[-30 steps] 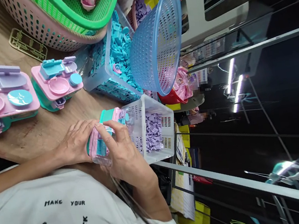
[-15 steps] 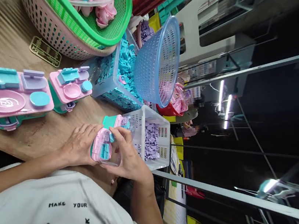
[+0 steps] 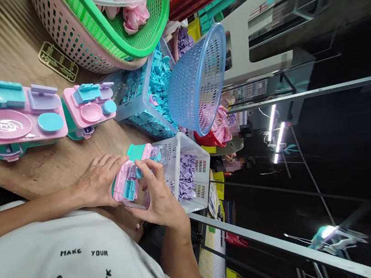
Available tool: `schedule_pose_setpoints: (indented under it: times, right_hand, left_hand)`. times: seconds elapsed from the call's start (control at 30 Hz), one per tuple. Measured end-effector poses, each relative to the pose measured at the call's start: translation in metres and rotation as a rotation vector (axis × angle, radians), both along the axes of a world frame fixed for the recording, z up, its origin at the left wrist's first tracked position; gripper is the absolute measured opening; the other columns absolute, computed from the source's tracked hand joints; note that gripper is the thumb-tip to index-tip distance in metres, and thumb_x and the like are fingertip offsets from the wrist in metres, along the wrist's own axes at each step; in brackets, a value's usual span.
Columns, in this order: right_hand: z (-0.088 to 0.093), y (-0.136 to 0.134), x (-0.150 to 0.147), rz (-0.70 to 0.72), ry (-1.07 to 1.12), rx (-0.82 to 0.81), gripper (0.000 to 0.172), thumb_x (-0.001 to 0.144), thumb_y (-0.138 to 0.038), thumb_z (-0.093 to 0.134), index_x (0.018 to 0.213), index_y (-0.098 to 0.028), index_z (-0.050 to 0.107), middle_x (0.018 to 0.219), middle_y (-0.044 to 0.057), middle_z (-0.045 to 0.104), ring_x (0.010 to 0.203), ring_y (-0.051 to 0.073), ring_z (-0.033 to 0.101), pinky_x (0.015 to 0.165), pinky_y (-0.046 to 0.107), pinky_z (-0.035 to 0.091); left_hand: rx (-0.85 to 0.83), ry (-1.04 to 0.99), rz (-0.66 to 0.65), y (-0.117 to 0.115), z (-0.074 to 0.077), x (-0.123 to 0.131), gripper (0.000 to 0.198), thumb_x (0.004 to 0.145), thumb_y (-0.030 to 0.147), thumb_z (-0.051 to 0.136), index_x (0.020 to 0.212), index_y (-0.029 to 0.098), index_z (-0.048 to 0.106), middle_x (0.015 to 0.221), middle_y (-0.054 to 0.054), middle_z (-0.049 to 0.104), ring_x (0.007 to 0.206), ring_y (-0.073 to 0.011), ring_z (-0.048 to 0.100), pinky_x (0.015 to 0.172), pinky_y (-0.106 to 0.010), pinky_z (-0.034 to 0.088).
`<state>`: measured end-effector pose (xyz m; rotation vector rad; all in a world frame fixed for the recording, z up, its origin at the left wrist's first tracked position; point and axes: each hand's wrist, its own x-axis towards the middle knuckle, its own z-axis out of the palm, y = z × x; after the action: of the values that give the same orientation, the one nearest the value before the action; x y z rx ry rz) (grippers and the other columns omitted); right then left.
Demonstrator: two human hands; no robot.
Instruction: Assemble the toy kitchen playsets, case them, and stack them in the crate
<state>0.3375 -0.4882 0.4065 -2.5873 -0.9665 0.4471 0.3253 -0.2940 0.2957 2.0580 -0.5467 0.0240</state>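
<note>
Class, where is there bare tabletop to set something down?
Bare wood lies between the left hand and two pink-topped toys, and beyond those toys, left of the gold frame. The green basket, blue bin and blue colander are crowded together.

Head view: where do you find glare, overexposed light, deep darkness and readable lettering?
In the head view, white glare marks the leftmost pink basin; the head view also shows light tubes overexposed to white, the right background near black, and the shirt lettering sharp enough to read.
</note>
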Motion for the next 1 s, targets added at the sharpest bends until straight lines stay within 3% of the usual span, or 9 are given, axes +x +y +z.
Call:
schedule_pose_setpoints:
  times: [0.27, 0.53, 0.77, 0.9, 1.0]
  right_hand:
    - [0.004, 0.002, 0.002, -0.012, 0.028, -0.053, 0.109, 0.077, -0.03, 0.079, 0.163, -0.032, 0.011, 0.146, 0.015, 0.033, 0.134, 0.034, 0.052, 0.104, 0.054, 0.058]
    - [0.012, 0.008, 0.012, 0.053, 0.056, -0.064, 0.108, 0.073, -0.025, 0.08, 0.161, -0.029, 0.018, 0.146, 0.016, 0.034, 0.143, 0.035, 0.043, 0.107, 0.053, 0.057]
    - [-0.002, 0.003, 0.012, 0.074, -0.036, 0.054, 0.106, 0.074, -0.045, 0.085, 0.16, -0.037, 0.023, 0.151, 0.012, 0.031, 0.146, 0.033, 0.042, 0.119, 0.055, 0.047]
    - [-0.009, -0.001, 0.009, 0.075, -0.087, 0.125, 0.088, 0.079, -0.039, 0.078, 0.156, -0.033, 0.035, 0.147, 0.011, 0.038, 0.141, 0.032, 0.047, 0.118, 0.049, 0.047]
    - [-0.011, -0.003, 0.007, 0.046, -0.103, 0.134, 0.09, 0.073, -0.039, 0.082, 0.153, -0.03, 0.04, 0.143, 0.012, 0.041, 0.136, 0.033, 0.051, 0.115, 0.052, 0.049]
  left_hand:
    - [-0.013, 0.015, -0.005, -0.001, -0.001, 0.001, 0.091, 0.067, 0.038, 0.077, 0.147, 0.019, 0.039, 0.14, -0.016, 0.058, 0.122, -0.0362, 0.056, 0.101, -0.048, 0.044]
    - [-0.02, -0.053, 0.006, -0.001, -0.002, 0.001, 0.091, 0.068, 0.04, 0.078, 0.146, 0.014, 0.038, 0.136, -0.018, 0.059, 0.121, -0.037, 0.056, 0.101, -0.05, 0.047]
    - [-0.053, -0.04, 0.013, -0.001, -0.007, -0.001, 0.095, 0.064, 0.045, 0.082, 0.143, 0.014, 0.04, 0.137, -0.019, 0.058, 0.124, -0.0378, 0.055, 0.102, -0.051, 0.046]
    - [-0.027, -0.017, 0.004, 0.0, -0.007, -0.001, 0.094, 0.065, 0.041, 0.08, 0.145, 0.014, 0.039, 0.142, -0.019, 0.056, 0.127, -0.0368, 0.055, 0.104, -0.05, 0.045]
    - [-0.005, 0.014, 0.003, 0.0, -0.003, -0.001, 0.093, 0.065, 0.041, 0.079, 0.145, 0.015, 0.04, 0.143, -0.018, 0.057, 0.127, -0.0366, 0.055, 0.104, -0.049, 0.044]
